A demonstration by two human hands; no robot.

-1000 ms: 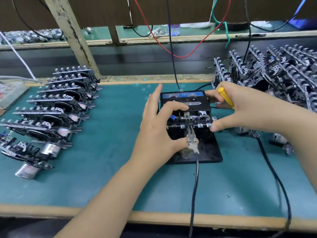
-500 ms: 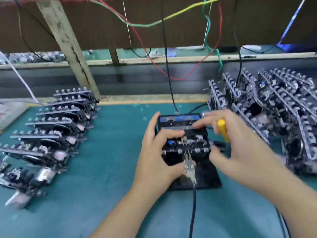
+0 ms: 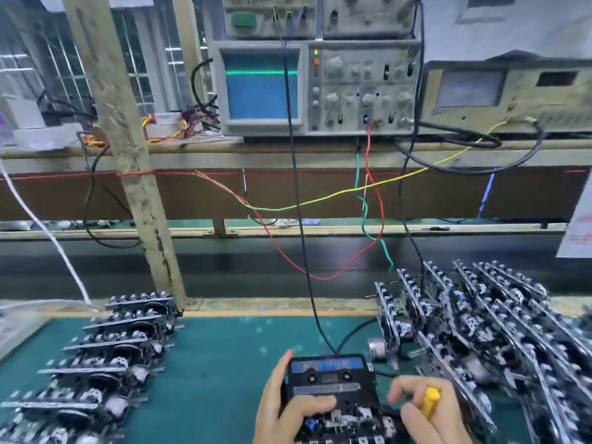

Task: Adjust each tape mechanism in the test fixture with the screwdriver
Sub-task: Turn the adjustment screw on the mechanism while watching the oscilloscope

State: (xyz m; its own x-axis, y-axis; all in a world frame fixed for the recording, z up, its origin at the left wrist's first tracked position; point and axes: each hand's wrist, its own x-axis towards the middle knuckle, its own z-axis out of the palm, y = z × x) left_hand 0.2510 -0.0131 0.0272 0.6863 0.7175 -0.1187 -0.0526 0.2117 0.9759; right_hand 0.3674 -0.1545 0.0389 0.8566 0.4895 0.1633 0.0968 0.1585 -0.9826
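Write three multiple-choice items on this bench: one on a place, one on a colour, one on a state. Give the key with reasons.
1. Where is the oscilloscope?
A. on the shelf above the bench
B. on the green mat
C. in the left hand

2. What colour is the screwdriver handle?
A. red
B. yellow
C. black

3. What does the left hand do?
A. hangs idle
B. grips the tape mechanism
C. holds a wire

Key: 1 A, it stands on the shelf behind; 2 B, yellow shows in the right hand; 3 B, thumb and fingers lie around it.

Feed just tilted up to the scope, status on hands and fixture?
Left hand grips black tape mechanism in fixture. Right hand holds yellow-handled screwdriver, tip not visible, beside mechanism. Black cable crosses oscilloscope's blue screen.
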